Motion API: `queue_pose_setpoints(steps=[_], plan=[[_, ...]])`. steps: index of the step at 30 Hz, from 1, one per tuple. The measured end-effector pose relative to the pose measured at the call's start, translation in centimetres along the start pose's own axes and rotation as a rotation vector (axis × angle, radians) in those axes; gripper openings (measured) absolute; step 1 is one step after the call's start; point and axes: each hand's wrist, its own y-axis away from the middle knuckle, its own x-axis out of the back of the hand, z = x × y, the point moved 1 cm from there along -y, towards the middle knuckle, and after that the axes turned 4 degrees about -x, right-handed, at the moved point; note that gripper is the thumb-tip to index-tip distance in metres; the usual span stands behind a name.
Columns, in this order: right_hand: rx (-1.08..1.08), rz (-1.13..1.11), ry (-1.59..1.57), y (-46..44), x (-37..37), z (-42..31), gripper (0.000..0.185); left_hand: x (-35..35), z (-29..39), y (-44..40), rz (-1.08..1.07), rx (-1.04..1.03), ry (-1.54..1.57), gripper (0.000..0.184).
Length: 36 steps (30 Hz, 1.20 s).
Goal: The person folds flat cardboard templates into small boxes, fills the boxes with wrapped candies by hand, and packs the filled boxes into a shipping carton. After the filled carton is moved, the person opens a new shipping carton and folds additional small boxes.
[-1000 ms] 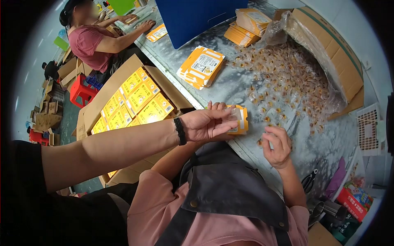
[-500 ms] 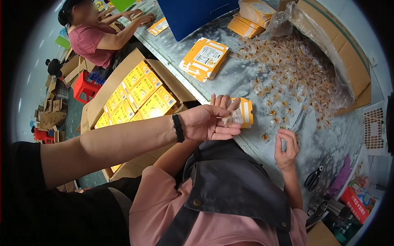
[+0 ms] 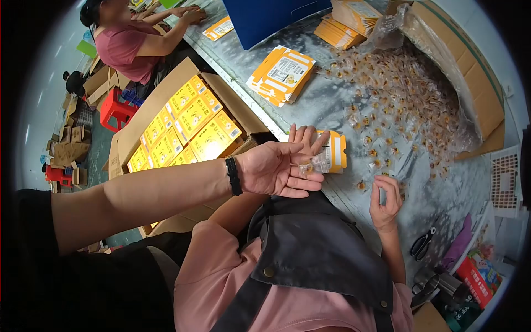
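My left hand [image 3: 307,136] is partly hidden behind a co-worker's hand [image 3: 276,169]; its visible fingers are stretched and apart, beside a small yellow-and-white carton [image 3: 337,152]. That co-worker's arm, with a black sleeve and dark bracelet, reaches across from the left, palm up. Small clear packets [image 3: 313,165] lie at its fingers, in front of the carton. My right hand [image 3: 387,202] is raised at the table edge, fingers curled toward the thumb, with nothing visible in them. Loose packets [image 3: 379,152] lie just beyond it.
A large heap of packets [image 3: 409,88] spills from a plastic-lined cardboard box [image 3: 470,72]. Stacked flat cartons [image 3: 282,74] lie near a blue board [image 3: 271,19]. At left stands a case of yellow boxes [image 3: 193,116]. Scissors [image 3: 423,243] lie right. Another person [image 3: 130,44] sits farther along.
The view has shifted slightly, so the table contents appear farther right. The fingers of my left hand look more spread. My right hand stays nearly still.
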Motion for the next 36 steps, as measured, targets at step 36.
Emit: queue_pose_setpoints(steps=[36], plan=[[-0.522,0.064,0.208,7.6,7.3,8.7,0.05,2.7,-0.3,-7.7,0.567,-0.92,-2.324,0.104]])
